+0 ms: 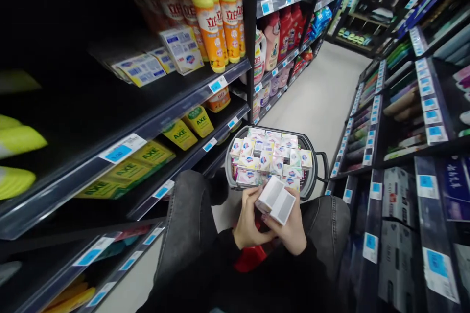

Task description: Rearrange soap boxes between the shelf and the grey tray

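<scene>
Head view, reading left to right: at the left of the frame I see dark shelves with yellow AXE packs on the lower tier and orange-capped detergent bottles above them at upper centre. At lower centre my left hand and right hand are brought together, both clamped on a pair of white boxes held side by side just above my knees. Just beyond them, on the floor of the aisle, stands the grey basket, filled with small soap boxes in pink, white and blue. To the right run more shelves with blue price tags. My judgement for handling the pair well: keep the two boxes pressed flush so they do not slip apart, with thumbs on the top faces, and hold them level and clear of the basket rim so the stacked ones below are not knocked.
</scene>
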`<state>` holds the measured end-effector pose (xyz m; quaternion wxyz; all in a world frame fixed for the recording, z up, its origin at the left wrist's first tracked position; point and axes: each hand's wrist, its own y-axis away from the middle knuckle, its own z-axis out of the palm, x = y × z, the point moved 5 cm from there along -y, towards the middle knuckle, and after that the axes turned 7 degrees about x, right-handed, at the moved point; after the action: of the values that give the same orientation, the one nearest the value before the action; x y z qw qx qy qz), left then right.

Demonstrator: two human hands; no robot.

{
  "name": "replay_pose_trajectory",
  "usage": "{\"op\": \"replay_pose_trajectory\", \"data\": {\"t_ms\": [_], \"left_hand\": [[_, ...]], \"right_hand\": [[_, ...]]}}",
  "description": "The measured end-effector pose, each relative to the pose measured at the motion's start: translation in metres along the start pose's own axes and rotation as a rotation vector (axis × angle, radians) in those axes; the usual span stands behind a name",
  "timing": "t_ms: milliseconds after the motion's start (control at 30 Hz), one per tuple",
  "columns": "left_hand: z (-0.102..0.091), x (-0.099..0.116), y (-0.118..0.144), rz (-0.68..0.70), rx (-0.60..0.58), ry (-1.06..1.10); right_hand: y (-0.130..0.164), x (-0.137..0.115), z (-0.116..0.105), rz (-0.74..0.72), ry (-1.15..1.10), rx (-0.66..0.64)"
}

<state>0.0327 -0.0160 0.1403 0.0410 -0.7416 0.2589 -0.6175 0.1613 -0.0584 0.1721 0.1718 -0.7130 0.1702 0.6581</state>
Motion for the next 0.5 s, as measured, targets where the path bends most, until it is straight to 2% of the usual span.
{"op": "replay_pose_trajectory", "data": {"t_ms": [67,133,233,300,367,433,500], "left_hand": [[0.010,-0.010,0.007,-0.075,-0.221,0.094],[0.021,-0.027,0.012,-0.254,-0.407,0.152],[0.034,-0.054,0.013,-0.475,-0.484,0.277],[0.038,-0.073,0.011,-0.576,-0.509,0.379],[0.037,-0.093,0.008,-0.697,-0.580,0.404],[0.031,-0.110,0.009,-0.820,-0.698,0.342],[0.025,-0.121,0.013,-0.896,-0.828,0.235]], "right_hand": [[0.011,0.042,-0.016,0.160,-0.113,0.018],[0.021,0.075,-0.029,0.306,-0.226,0.047],[0.024,0.111,-0.035,0.570,-0.332,0.001],[0.009,0.127,-0.037,0.713,-0.326,-0.011],[-0.024,0.139,-0.046,0.737,-0.227,0.070],[-0.067,0.146,-0.060,0.641,-0.011,0.207],[-0.107,0.148,-0.069,0.521,0.251,0.268]]}}
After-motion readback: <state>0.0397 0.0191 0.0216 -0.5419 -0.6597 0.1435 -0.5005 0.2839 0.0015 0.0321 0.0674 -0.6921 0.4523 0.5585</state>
